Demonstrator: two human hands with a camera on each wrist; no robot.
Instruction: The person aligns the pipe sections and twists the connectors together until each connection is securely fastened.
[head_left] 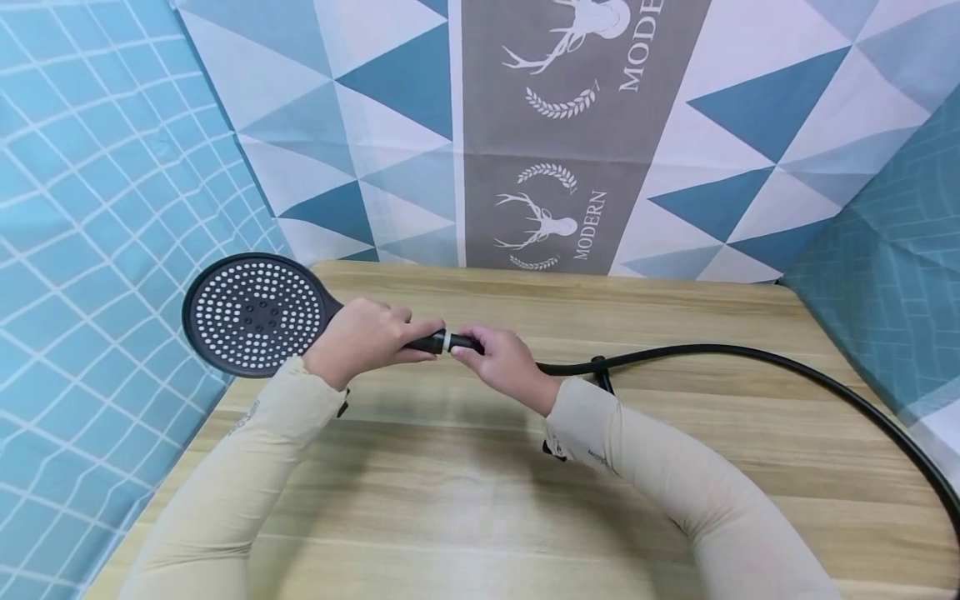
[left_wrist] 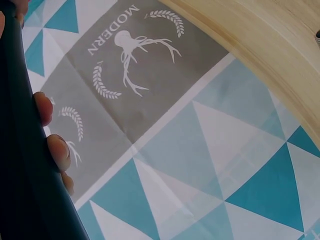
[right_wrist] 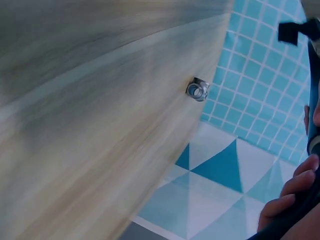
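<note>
A round black shower head (head_left: 258, 315) with pale nozzles faces up on the left in the head view. My left hand (head_left: 367, 337) grips its handle, and the fingertips (left_wrist: 59, 152) curl past the dark handle (left_wrist: 25, 140) in the left wrist view. My right hand (head_left: 504, 362) holds the end of the black hose (head_left: 705, 350) between thumb and fingers, at the handle's lower end. A pale ring (head_left: 447, 342) shows between the two hands. In the right wrist view, my right fingers (right_wrist: 280, 200) wrap the dark hose end. Whether the threads are engaged is hidden.
The hose runs right across the wooden table (head_left: 465, 517) and over its right side. A small black part (head_left: 602, 377) lies beneath the hose. In the right wrist view a small shiny metal fitting (right_wrist: 197, 90) sits near the table edge. Patterned walls (head_left: 405, 125) enclose the table.
</note>
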